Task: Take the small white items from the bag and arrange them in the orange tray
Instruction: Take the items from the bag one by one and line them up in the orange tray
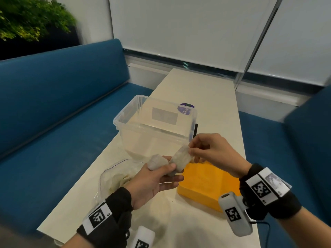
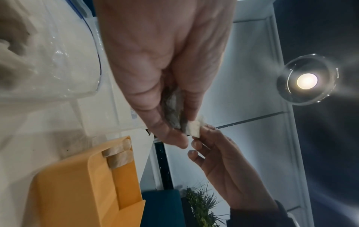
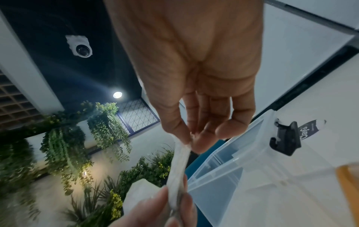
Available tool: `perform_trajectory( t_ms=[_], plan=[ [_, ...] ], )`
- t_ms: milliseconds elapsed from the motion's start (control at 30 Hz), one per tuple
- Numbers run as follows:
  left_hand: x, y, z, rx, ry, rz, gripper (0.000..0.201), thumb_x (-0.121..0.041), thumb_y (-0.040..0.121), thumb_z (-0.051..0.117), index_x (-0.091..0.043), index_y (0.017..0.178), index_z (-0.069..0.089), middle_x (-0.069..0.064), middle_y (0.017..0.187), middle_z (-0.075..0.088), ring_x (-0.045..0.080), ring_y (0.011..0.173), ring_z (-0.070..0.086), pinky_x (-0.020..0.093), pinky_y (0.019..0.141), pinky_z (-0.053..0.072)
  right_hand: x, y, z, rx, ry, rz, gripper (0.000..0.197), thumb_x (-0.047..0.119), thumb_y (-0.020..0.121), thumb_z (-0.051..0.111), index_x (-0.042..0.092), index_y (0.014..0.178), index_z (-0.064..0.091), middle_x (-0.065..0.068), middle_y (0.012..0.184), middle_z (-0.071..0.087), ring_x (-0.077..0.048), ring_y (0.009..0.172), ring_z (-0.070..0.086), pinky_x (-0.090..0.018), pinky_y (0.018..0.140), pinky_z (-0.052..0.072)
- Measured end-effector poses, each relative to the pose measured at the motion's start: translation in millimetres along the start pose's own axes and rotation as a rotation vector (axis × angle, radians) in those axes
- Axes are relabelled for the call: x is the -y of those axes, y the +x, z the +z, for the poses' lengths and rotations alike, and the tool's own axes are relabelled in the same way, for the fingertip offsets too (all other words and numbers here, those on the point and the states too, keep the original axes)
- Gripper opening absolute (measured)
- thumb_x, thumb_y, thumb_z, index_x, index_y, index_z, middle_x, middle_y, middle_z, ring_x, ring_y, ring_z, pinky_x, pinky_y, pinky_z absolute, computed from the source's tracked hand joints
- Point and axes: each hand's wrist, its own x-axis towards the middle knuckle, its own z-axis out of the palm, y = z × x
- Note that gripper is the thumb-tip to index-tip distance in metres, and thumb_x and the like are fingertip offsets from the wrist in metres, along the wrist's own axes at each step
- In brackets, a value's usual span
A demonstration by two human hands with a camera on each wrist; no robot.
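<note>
Two pieces already sit at the tray's (image 2: 77,184) far end (image 2: 118,155); more wait in the bag (image 1: 116,176) on the worktop (image 1: 206,97). Left hand (image 1: 154,181) grips two pieces (image 1: 180,160), right hand's (image 1: 213,151) fingers (image 3: 174,126) pinching one's tip, above the tray.

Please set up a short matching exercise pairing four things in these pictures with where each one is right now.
Things:
1. white item
2. orange tray
3. plastic bag
4. clear bin

Places:
a. on the table under the left hand
b. behind both hands, open-topped
c. held between both hands, the right hand pinching its upper end
d. on the table beneath the right wrist

Pairs: 1-c, 2-d, 3-a, 4-b
</note>
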Motion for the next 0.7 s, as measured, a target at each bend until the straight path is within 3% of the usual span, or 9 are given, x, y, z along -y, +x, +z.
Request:
perform_trajectory(
  t_ms=[133, 233, 333, 500, 633, 700],
  plan=[
    [1, 5, 6, 0.008, 0.046, 0.022, 0.026, -0.014, 0.090, 0.061, -0.008, 0.115, 0.057, 0.013, 0.100, 0.072, 0.022, 0.085, 0.071, 0.029, 0.071, 0.059, -1, -2, -10, 0.028, 0.007, -0.033, 0.009, 0.014, 0.086, 0.066, 0.011, 0.093, 0.070, -0.009, 0.079, 0.070, -0.016, 0.064, 0.062, -0.031, 0.065, 0.054],
    [1, 7, 12, 0.025, 0.043, 0.019, 0.030, -0.026, 0.091, 0.057, -0.011, 0.118, 0.059, 0.012, 0.106, 0.073, 0.021, 0.088, 0.071, 0.029, 0.074, 0.059, -1, -4, -20, 0.008, 0.020, -0.095, 0.009, 0.010, 0.084, 0.067, 0.017, 0.087, 0.071, -0.007, 0.084, 0.067, -0.029, 0.068, 0.061, -0.039, 0.067, 0.054],
    [1, 11, 17, 0.045, -0.043, -0.024, 0.036, -0.037, 0.094, 0.051, -0.011, 0.116, 0.063, 0.015, 0.104, 0.073, 0.022, 0.087, 0.071, 0.028, 0.074, 0.060, -1, -6, -30, 0.087, 0.087, -0.122, 0.013, 0.003, 0.086, 0.062, 0.012, 0.088, 0.071, -0.012, 0.088, 0.067, -0.027, 0.073, 0.065, -0.029, 0.068, 0.055],
    [4, 19, 24, 0.082, -0.077, 0.030, 0.030, -0.010, 0.077, 0.067, -0.011, 0.108, 0.066, 0.012, 0.092, 0.072, 0.016, 0.079, 0.069, 0.025, 0.069, 0.058, -1, -8, -38, 0.123, 0.159, -0.092, 0.022, -0.003, 0.089, 0.054, 0.008, 0.086, 0.073, -0.005, 0.088, 0.071, -0.017, 0.082, 0.067, -0.021, 0.070, 0.056],
    [4, 24, 27, 0.067, -0.053, 0.068, 0.022, -0.008, 0.075, 0.069, -0.010, 0.097, 0.070, 0.008, 0.083, 0.070, 0.013, 0.074, 0.067, 0.024, 0.070, 0.057, -3, -9, -43, 0.081, 0.147, -0.044, 0.015, 0.008, 0.088, 0.060, 0.010, 0.087, 0.075, -0.001, 0.088, 0.073, -0.011, 0.086, 0.068, -0.017, 0.070, 0.055],
    [6, 26, 26, 0.036, -0.024, 0.085, 0.019, -0.007, 0.079, 0.068, -0.007, 0.098, 0.069, 0.009, 0.083, 0.067, 0.015, 0.076, 0.066, 0.025, 0.071, 0.057, -6, -8, -48, 0.070, 0.086, -0.071, 0.012, 0.006, 0.085, 0.064, 0.010, 0.091, 0.074, 0.000, 0.090, 0.073, -0.011, 0.088, 0.068, -0.019, 0.074, 0.056]
  ],
)
